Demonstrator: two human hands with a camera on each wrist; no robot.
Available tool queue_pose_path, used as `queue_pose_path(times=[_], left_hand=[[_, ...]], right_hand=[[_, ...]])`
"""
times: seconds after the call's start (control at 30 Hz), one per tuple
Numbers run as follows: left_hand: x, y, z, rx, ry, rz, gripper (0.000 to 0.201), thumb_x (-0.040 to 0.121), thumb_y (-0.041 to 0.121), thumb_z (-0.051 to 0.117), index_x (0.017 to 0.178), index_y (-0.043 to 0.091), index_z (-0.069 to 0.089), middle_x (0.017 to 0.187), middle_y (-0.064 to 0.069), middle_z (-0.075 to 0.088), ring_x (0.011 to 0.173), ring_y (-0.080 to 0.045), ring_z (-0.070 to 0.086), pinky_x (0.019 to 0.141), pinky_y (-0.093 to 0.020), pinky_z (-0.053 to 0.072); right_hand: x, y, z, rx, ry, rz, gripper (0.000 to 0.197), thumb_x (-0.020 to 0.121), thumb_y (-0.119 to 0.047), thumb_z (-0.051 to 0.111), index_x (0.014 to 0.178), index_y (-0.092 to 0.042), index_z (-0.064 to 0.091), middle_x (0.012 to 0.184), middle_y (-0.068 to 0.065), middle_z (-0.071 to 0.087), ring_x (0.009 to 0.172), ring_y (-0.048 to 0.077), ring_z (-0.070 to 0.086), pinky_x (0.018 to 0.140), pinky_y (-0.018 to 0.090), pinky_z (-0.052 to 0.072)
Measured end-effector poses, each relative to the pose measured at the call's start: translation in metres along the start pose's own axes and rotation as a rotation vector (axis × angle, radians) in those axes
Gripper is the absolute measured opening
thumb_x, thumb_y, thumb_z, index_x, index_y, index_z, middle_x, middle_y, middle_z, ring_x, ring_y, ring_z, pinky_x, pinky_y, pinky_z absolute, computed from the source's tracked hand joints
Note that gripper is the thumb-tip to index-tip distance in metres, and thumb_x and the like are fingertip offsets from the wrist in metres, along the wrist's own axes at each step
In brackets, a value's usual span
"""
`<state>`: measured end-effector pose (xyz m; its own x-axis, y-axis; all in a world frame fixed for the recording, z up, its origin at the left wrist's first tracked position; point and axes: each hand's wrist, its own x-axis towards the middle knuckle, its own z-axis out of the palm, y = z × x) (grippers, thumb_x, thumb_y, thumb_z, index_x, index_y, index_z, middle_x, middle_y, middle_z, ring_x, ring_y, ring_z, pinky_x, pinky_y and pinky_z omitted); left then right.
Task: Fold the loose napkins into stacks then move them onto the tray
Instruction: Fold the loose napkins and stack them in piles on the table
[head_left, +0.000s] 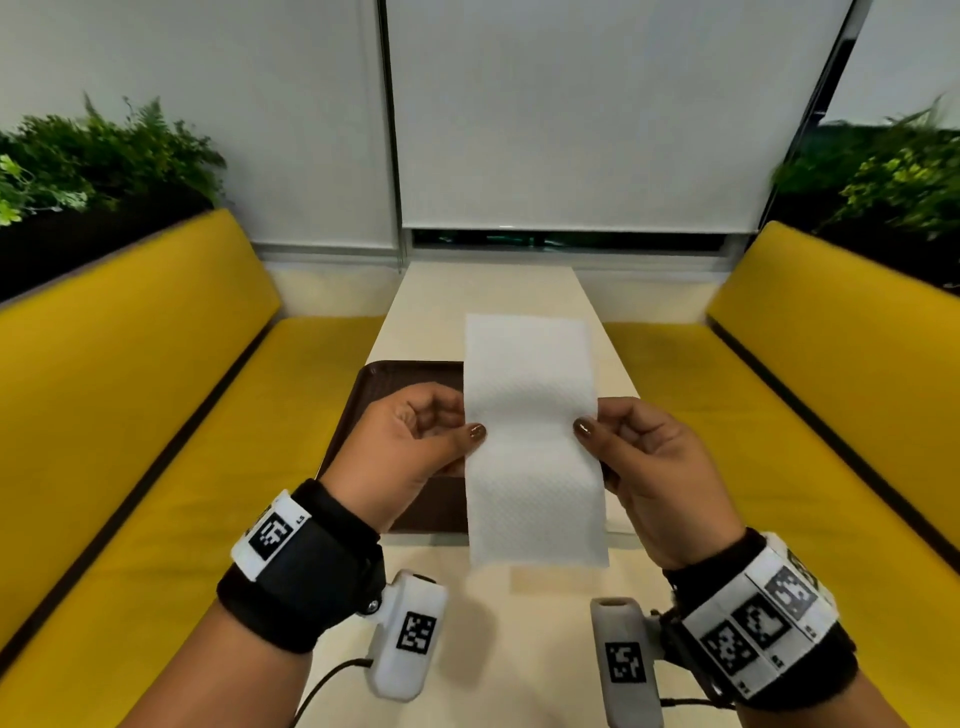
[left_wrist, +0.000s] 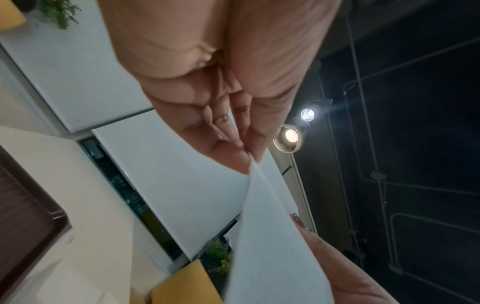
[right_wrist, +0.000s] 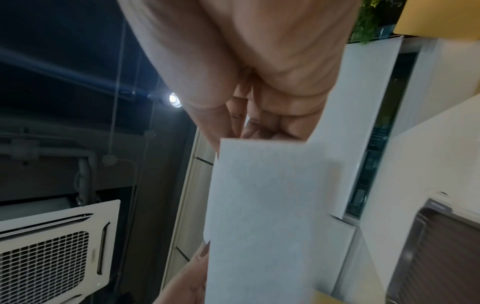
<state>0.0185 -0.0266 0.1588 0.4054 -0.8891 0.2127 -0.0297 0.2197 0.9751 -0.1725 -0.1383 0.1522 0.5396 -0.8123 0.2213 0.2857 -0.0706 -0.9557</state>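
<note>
Head view. Napkin (head_left: 530, 436): white, embossed, a long strip held up in the air above the desk (head_left: 483, 291), its lower end hanging toward the person. Left hand (head_left: 410, 447): thumb and fingers pinched on the napkin's left edge at mid-length. Right hand (head_left: 644, 462): pinched likewise on the right edge, level with the left. Tray (head_left: 384, 395): dark brown, on the desk, partly hidden behind the left hand and napkin. Yellow benches (head_left: 171, 395) on both sides of the desk; plants (head_left: 104, 150) behind them; white blinds (head_left: 597, 114) at the far end.

Left wrist view. Left hand (left_wrist: 233, 115) seen from the palm side, fingertips closed on the napkin (left_wrist: 267, 236) edge. The other hand's thumb shows at lower right. A tray (left_wrist: 39, 205) corner lies at left. Only here: two ceiling lamps (left_wrist: 291, 135).

Right wrist view. Right hand (right_wrist: 259, 102) clamps the napkin's (right_wrist: 267, 216) edge; image blurred. Tray (right_wrist: 441, 246) at lower right. Only here: a ceiling air-conditioner (right_wrist: 52, 246).
</note>
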Motion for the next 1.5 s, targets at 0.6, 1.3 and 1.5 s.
queue_pose_path(times=[0.6,1.3,1.5], left_hand=[[0.003,0.012,0.007,-0.228,0.025,0.054,0.012,0.073,0.002,0.062,0.084,0.001,0.065,0.085,-0.002,0.075,0.079,-0.01,0.071,0.066,-0.017,0.054],[-0.002,-0.011,0.019,-0.022,-0.024,-0.179,0.035,0.085,0.012,0.065,0.117,-0.003,0.06,0.108,-0.015,0.073,0.102,-0.029,0.069,0.085,-0.035,0.058],[-0.001,-0.014,0.02,-0.023,0.03,-0.103,0.029,0.086,0.001,0.065,0.114,-0.005,0.058,0.105,-0.016,0.073,0.098,-0.027,0.071,0.08,-0.032,0.059]], right_hand=[[-0.002,-0.023,-0.009,0.158,-0.101,-0.012,0.042,0.097,0.006,0.038,0.076,-0.008,0.072,0.081,0.011,0.07,0.064,0.018,0.063,0.058,0.024,0.053],[0.009,-0.003,-0.007,-0.055,-0.034,-0.029,0.035,0.075,-0.005,0.076,0.105,-0.014,0.061,0.091,0.004,0.066,0.074,0.02,0.063,0.071,0.033,0.054],[0.008,0.003,-0.007,-0.027,-0.098,0.218,0.053,0.069,-0.025,0.075,0.116,-0.01,0.057,0.097,0.014,0.074,0.091,0.028,0.071,0.077,0.042,0.057]])
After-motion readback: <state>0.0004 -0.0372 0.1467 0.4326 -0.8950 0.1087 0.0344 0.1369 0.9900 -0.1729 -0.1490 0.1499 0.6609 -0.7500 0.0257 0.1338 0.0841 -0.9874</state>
